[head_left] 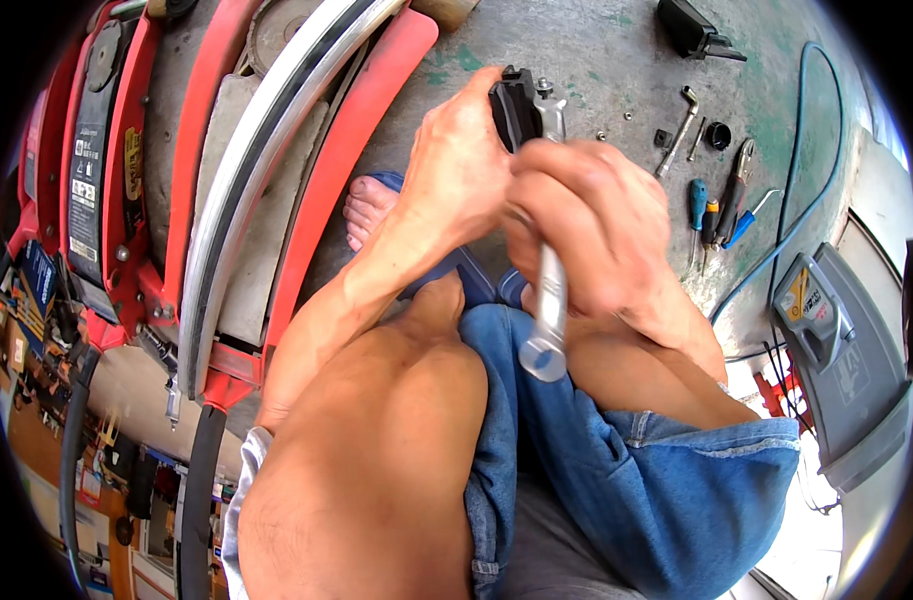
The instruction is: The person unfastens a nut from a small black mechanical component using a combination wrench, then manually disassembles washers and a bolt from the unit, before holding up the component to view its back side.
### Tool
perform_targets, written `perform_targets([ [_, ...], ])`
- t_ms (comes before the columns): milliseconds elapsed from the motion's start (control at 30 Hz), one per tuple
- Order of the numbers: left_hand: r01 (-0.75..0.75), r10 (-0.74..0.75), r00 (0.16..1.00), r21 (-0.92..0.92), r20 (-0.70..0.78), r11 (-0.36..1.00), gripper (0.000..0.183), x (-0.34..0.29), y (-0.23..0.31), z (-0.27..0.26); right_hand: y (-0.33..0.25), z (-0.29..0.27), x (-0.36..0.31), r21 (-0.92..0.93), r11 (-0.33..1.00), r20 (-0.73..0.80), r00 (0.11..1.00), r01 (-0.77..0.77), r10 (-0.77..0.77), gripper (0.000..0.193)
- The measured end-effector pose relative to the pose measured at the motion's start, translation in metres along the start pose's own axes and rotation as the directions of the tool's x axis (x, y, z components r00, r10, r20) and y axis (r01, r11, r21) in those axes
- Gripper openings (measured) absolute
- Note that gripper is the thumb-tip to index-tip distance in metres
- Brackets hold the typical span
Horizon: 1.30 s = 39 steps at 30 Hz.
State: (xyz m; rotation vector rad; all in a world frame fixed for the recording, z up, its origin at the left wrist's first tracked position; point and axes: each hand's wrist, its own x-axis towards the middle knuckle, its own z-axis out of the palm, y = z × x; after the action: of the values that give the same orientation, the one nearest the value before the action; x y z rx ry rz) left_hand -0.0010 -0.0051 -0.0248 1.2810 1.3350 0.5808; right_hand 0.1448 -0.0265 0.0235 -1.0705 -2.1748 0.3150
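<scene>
My left hand (464, 155) is closed round a black part (518, 112) in front of my knees. Against the right side of that part stands a silvery metal piece (553, 112) with a bolt and nut at its top; whether the two are joined I cannot tell. In my right hand (599, 225) is a combination wrench (549, 310), gripped with the fingers wrapped round its shaft. Its ring end hangs down toward my thighs. The wrench's other end is hidden behind my fingers, close to the metal piece. Both hands nearly touch each other.
On the floor at right lie an angled socket wrench (680, 130), a black ring-shaped cap (718, 136), pliers (735, 190), a blue screwdriver (699, 203) and a blue-handled hook (745, 227). A black casing (695, 30), blue hose (803, 130) and grey machine (842, 365) lie beyond. Red curved frames (352, 165) stand left.
</scene>
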Motion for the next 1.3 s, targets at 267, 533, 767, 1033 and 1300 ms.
perform_targets([
  [267, 0.120, -0.105, 0.988, -0.134, 0.115, 0.984, 0.044, -0.002, 0.016, 0.005, 0.031, -0.019, -0.012, 0.964, 0.136, 0.017, 0.563, -0.228, 0.826, 0.033],
  [533, 0.111, -0.076, 0.979, -0.179, 0.190, 0.978, 0.039, -0.002, 0.018, 0.005, 0.055, -0.017, -0.028, 0.925, -0.368, 0.369, 0.467, -0.098, 0.804, 0.029],
  [767, 0.096, -0.084, 0.987, -0.087, 0.135, 0.992, 0.037, 0.001, 0.018, 0.002, 0.056, -0.011, -0.024, 0.898, -0.428, 0.426, 0.445, -0.102, 0.787, 0.028],
  [1033, 0.102, -0.094, 0.988, -0.061, 0.118, 0.993, 0.036, -0.002, 0.018, 0.002, 0.044, -0.009, -0.023, 0.949, -0.279, 0.315, 0.487, -0.147, 0.815, 0.026],
  [1300, -0.042, 0.042, 0.999, 0.031, 0.027, 0.999, 0.051, 0.002, 0.001, 0.001, -0.001, -0.010, 0.005, 0.035, 0.998, 0.117, 0.992, -0.046, 0.041, 0.025],
])
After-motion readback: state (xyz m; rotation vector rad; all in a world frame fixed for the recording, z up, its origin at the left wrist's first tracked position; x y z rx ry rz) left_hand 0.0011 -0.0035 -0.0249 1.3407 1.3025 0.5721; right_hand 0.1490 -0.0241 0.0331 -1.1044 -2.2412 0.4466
